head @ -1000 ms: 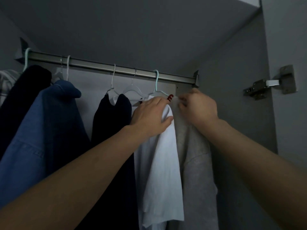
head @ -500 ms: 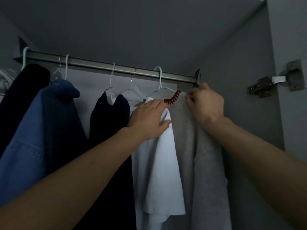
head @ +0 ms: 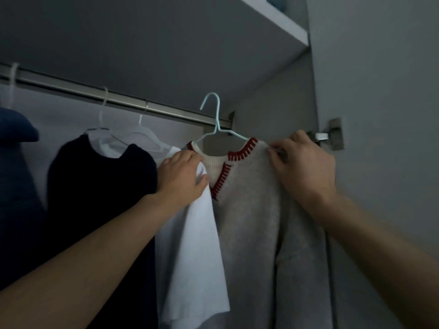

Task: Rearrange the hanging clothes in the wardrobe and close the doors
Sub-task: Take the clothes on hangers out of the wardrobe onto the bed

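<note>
Wardrobe rail point(head: 133, 104) behind, teal hanger point(head: 215, 122) now unhooked, sweater point(head: 251, 210) in both hands.

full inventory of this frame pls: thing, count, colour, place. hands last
rail: 1, silver metal, runs across the wardrobe top, left to centre.
mint hanger: 1, pale green, hook lifted clear above the rail, carries the grey sweater.
grey sweater: 1, light grey with red-stitched V collar, centre right.
white shirt: 1, white, centre, beside the sweater.
white hangers: at least 3, white, hooked on the rail.
dark garment: 1, near black, over a white layer, centre left.
blue garment: 1, blue, far left edge.
hinge: 1, metal, right side panel.
shelf: 1, pale, top right.
left hand: grips the sweater's left shoulder.
right hand: pinches the sweater's right shoulder.
</note>
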